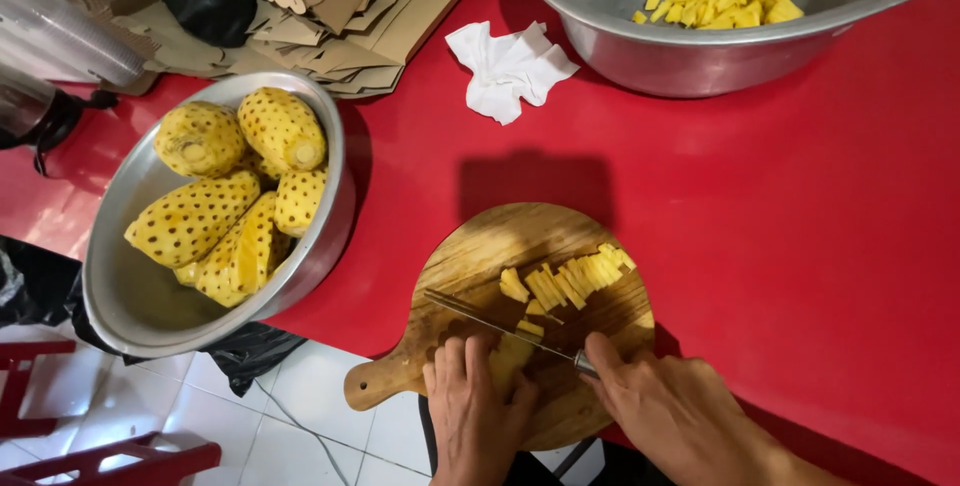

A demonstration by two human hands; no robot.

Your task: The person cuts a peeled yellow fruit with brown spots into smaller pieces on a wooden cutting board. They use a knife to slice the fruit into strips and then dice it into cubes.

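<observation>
I see the pineapple strip (512,358) lying on the round wooden board (470,256), pinned under the left hand (475,411), fingers flat and curled over it. The right hand (670,411) is closed around the knife (500,326), blade across the strip, so I judge slicing is in hand. The next cut calls for fingertips tucked back. Cut pieces (570,281) sit just beyond; peeled pineapples (235,196) wait in the left bowl (130,296).

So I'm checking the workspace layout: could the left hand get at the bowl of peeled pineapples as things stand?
Probably yes. The left hand rests on a pineapple piece on the cutting board, and the bowl of peeled pineapples sits to its left with only bare red table between them.
</observation>
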